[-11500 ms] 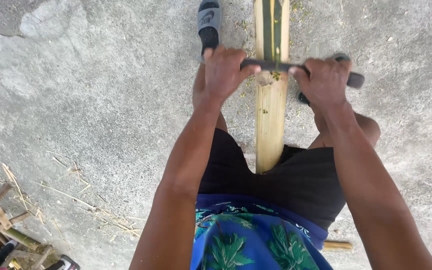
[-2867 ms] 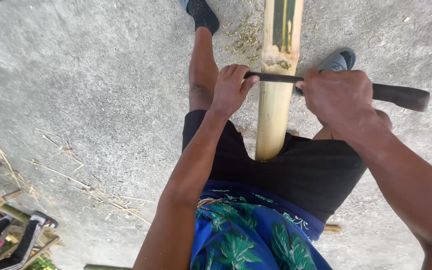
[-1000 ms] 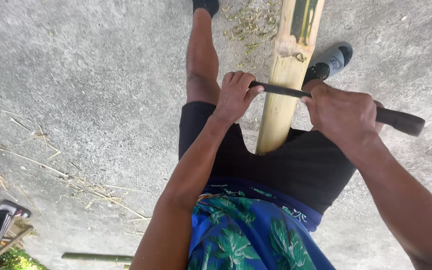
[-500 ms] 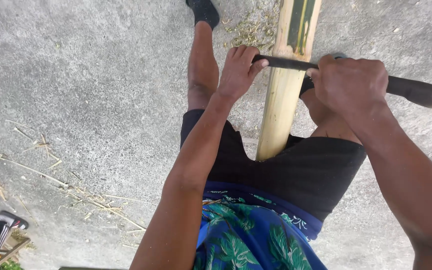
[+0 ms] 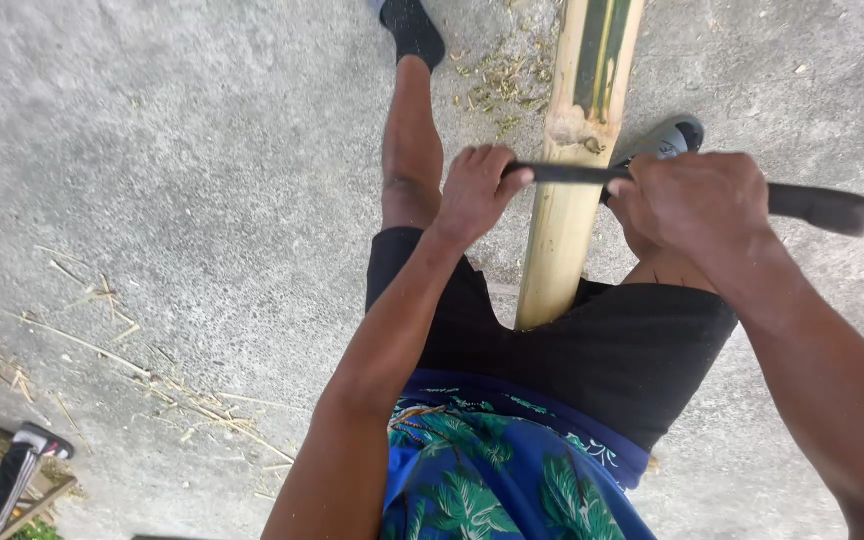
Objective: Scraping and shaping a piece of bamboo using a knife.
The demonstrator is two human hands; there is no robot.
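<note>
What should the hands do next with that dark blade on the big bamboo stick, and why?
Probably draw the long dark blade a little toward the body. The left hand and right hand each hold one end, and it lies across the thick pale bamboo pole just below a rough knot, where green skin is left above.

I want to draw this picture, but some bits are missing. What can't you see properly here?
Head view, all of these:
- The bamboo pole: its far end is cut off by the top edge, its near end hidden behind the black shorts.
- The dark blade: its middle is covered by the right hand, one end by the left hand fingers.
- The grey shoe: mostly hidden behind the pole and right hand.
- The wooden frame: cut off at the bottom-left corner.
</note>
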